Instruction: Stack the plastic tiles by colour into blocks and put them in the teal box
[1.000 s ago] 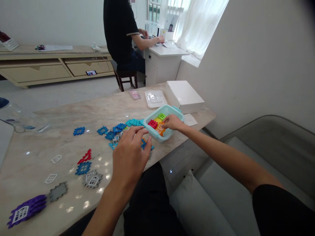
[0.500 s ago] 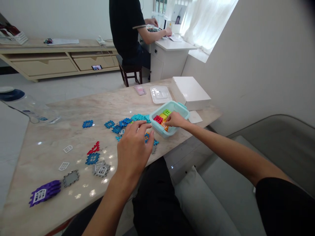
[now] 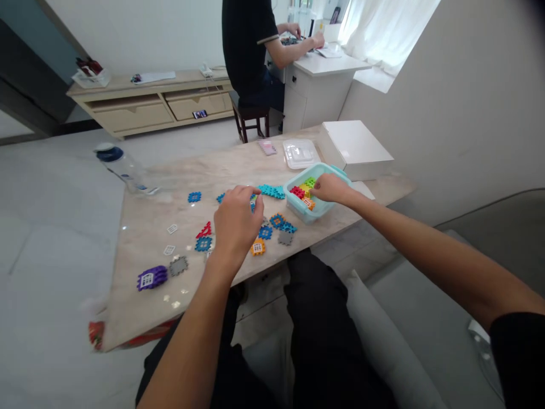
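My right hand (image 3: 329, 188) reaches into a light teal plastic box (image 3: 301, 211), fingertips pinched together among red, yellow, green and orange interlocking tiles (image 3: 298, 192). Whatever is between those fingertips is hidden. Over the pile of blue tiles on the table hovers my left hand (image 3: 237, 218), its fingers curved and the thumb apart, with no held thing visible. It hides part of the pile. Turquoise tiles (image 3: 272, 191) lie between this hand and the box. Nearer the front edge are an orange tile with a white window (image 3: 258, 247), a blue tile (image 3: 265, 232) and a grey tile (image 3: 285, 238).
Leftward lie a purple stack (image 3: 152, 278), a grey frame tile (image 3: 178, 265), a red triangle (image 3: 204, 230) and small white window pieces (image 3: 169, 250). A water bottle (image 3: 128, 170), clear lid (image 3: 301, 153) and white carton (image 3: 357, 149) stand farther back. Another person (image 3: 251, 51) sits beyond.
The camera view has shifted, showing more of the table's left end. My left hand has moved left over the blue tiles, uncovering the orange window tile. My right hand stays in the box.
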Demonstrator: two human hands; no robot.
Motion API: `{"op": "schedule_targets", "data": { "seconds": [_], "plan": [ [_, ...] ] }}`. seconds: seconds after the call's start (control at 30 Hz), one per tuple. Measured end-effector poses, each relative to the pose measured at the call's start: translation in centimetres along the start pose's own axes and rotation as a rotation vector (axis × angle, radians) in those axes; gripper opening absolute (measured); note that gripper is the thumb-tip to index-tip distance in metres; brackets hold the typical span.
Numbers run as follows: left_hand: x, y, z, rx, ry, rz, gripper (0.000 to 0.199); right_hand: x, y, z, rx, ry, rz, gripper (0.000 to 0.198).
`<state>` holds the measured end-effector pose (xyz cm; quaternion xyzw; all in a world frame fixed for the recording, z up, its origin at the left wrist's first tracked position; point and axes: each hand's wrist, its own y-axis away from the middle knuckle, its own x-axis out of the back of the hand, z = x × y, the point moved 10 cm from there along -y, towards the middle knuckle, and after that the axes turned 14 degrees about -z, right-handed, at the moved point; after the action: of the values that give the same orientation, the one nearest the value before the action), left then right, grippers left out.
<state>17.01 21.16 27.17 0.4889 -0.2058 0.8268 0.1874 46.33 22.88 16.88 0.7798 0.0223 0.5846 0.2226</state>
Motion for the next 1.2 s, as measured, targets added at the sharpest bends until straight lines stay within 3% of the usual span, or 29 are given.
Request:
{"op": "schedule_targets", "data": {
  "seconds": [0.1, 0.17, 0.23, 0.3, 0.4, 0.53, 0.7, 0.9, 1.03, 1.2],
  "plan": [
    [0.6, 0.9, -2.4, 0.065, -0.021, 0.007, 0.027, 1.3, 1.8, -4.8, 0.198, -0.063, 0.106, 0.020],
    [0.7, 1.7, -4.0, 0.113, -0.046, -0.004, 0.027, -0.3, 3.5, -10.0, 0.398, -0.108, 0.093, 0.020],
    [0.4, 2.7, -5.3, 0.148, -0.073, -0.030, 0.027, -4.7, 4.9, -15.2, 0.555, -0.028, -0.058, 0.021],
    [0.0, 3.8, -6.3, 0.171, -0.096, -0.058, 0.027, -10.5, 6.0, -18.8, 0.591, 0.216, -0.229, 0.025],
    [-0.5, 5.1, -7.6, 0.208, -0.114, -0.093, 0.026, -15.7, 6.4, -20.8, 0.585, 0.305, -0.274, 0.050],
    [-0.5, 6.0, -8.5, 0.228, -0.117, -0.119, 0.025, -18.3, 5.9, -20.9, 0.611, 0.374, -0.267, 0.060],
    [0.4, 5.8, -8.6, 0.208, -0.118, -0.087, 0.024, -19.0, 4.8, -21.3, 0.632, 0.430, -0.285, 0.047],
    [0.8, 4.9, -8.7, 0.163, -0.133, -0.055, 0.026, -19.2, 4.7, -22.7, 0.670, 0.475, -0.262, 0.053],
    [0.3, 4.5, -10.9, 0.208, 0.031, -0.081, 0.024, -15.2, 5.1, -22.4, 0.692, 0.359, -0.121, 0.049],
    [-2.1, 3.9, -11.4, 0.249, 0.496, -0.174, 0.041, -8.0, 6.9, -20.2, 0.738, 0.082, 0.108, 0.045]
  ]
}}
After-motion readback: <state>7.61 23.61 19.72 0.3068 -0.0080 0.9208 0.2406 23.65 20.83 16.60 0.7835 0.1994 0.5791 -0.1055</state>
